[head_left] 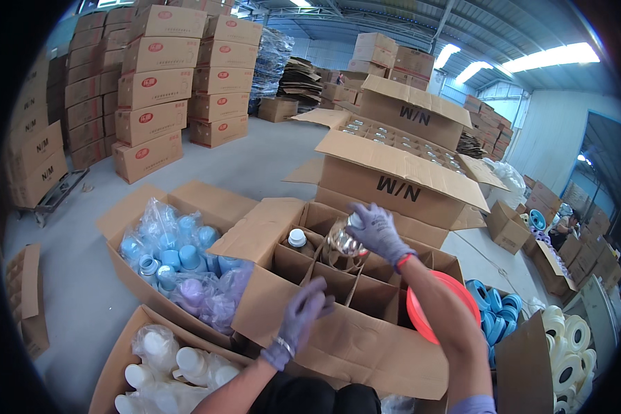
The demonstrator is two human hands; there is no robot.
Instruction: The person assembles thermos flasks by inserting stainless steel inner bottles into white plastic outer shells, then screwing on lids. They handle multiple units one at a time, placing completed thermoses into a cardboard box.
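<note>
Seating a shiny vessel (345, 241), it seems — right hand (376, 231), fingers pinching its top at the divided carton (352, 343); left hand (302, 314) nearer, empty, fingers spread — next likely needs straight lowering.

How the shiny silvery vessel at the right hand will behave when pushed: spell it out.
The silvery vessel may be slippery, since its surface looks smooth and mirror-bright. It could well roll if laid down, as its body is rounded. That glassy gleam hints it may be fragile, though the material is uncertain.
</note>
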